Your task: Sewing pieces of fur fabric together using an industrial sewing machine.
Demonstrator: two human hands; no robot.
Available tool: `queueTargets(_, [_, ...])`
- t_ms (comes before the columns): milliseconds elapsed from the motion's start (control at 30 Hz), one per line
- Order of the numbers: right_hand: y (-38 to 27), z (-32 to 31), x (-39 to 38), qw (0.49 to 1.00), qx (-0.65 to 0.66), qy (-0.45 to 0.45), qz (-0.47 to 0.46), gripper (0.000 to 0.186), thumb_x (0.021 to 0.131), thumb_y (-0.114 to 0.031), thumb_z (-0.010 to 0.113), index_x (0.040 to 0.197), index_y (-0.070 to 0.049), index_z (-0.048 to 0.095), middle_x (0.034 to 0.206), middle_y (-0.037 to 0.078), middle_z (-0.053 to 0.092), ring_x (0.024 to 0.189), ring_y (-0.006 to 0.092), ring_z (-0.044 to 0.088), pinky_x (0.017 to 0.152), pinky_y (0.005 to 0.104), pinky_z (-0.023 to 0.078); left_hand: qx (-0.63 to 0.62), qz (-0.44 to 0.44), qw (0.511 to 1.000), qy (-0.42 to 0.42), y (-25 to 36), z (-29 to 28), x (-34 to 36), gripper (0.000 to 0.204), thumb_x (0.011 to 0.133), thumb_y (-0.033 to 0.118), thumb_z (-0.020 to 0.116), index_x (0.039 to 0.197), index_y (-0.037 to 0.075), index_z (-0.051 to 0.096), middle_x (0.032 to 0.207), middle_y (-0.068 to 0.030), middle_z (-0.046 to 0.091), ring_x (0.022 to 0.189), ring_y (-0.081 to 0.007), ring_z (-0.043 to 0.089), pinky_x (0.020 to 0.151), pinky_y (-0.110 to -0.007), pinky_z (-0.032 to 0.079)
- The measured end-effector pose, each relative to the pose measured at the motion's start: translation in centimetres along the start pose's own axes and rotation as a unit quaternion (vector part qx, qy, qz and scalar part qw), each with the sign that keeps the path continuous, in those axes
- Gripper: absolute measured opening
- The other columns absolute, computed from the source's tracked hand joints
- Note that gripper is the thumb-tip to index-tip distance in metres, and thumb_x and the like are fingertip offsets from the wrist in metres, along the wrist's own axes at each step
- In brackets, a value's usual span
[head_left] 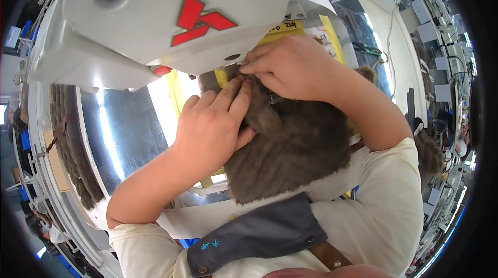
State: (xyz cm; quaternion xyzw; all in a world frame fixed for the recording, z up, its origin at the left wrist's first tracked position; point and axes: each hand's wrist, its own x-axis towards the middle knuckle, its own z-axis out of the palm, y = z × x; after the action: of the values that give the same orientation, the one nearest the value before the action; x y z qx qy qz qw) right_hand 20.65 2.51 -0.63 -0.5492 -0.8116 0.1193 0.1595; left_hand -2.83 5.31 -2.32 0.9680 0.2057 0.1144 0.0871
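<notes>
A dark grey-brown fur piece [295, 148] lies under the head of a white sewing machine [155, 18] and hangs toward my body. My left hand [210, 125] is on its left edge, fingers pointing forward and holding a fold of the fur, thumb bent at the side. My right hand [290, 65] pinches the fur's far edge between thumb and fingers, close under the machine head. The fingertips of both hands nearly meet there. The needle area is hidden behind the machine head and my fingers.
Yellow tape strips [177, 91] mark the shiny table. A strip of brown fur [72, 143] lies at the left edge; another fur bundle [429, 153] is at the right. Green-handled snips [367, 49] lie beyond my right arm. A dark grey cloth flap [259, 236] crosses my chest.
</notes>
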Motion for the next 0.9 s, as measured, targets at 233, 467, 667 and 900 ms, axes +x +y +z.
queueTargets(233, [0.1, 0.4, -0.3, 1.0, 0.002, 0.008, 0.008, 0.026, 0.087, -0.013, 0.061, 0.103, -0.009, 0.08, 0.11, 0.004, 0.077, 0.102, 0.0259, 0.072, 0.087, 0.0398, 0.058, 0.009, 0.005, 1.0, -0.024, -0.1, -0.3, 0.1, 0.086, 0.067, 0.038, 0.086, 0.14, 0.003, 0.057, 0.132, -0.0121, 0.066, 0.087, -0.0236, 0.065, 0.074, -0.036, 0.051])
queueTargets(467, [0.8, 0.8, 0.1, 1.0, -0.01, 0.012, 0.013, 0.028, 0.086, -0.013, 0.062, 0.108, -0.011, 0.08, 0.115, 0.004, 0.076, 0.103, 0.0268, 0.072, 0.091, 0.0389, 0.058, 0.01, -0.003, 1.0, -0.021, -0.4, 0.0, 0.5, 0.09, 0.067, 0.043, 0.086, 0.142, 0.003, 0.056, 0.134, -0.0133, 0.066, 0.088, -0.0265, 0.066, 0.075, -0.038, 0.051])
queueTargets(667, [1.6, 1.2, 0.5, 0.999, 0.01, 0.042, 0.006, 0.028, 0.086, -0.012, 0.062, 0.108, -0.01, 0.079, 0.111, 0.005, 0.077, 0.104, 0.0273, 0.072, 0.091, 0.0394, 0.058, 0.007, 0.007, 1.0, -0.005, -0.9, 0.1, 1.1, 0.089, 0.067, 0.043, 0.086, 0.141, 0.002, 0.058, 0.134, -0.0141, 0.066, 0.091, -0.029, 0.066, 0.077, -0.039, 0.052])
queueTargets(900, [2.4, 1.3, 1.7, 0.998, 0.022, 0.04, 0.032, 0.025, 0.085, -0.011, 0.062, 0.102, -0.01, 0.08, 0.103, 0.007, 0.077, 0.098, 0.0282, 0.072, 0.087, 0.0407, 0.057, 0.0, 0.014, 1.0, -0.005, -1.7, 0.3, 1.7, 0.086, 0.07, 0.041, 0.086, 0.137, -0.004, 0.057, 0.133, -0.0208, 0.065, 0.098, -0.0337, 0.066, 0.086, -0.042, 0.053])
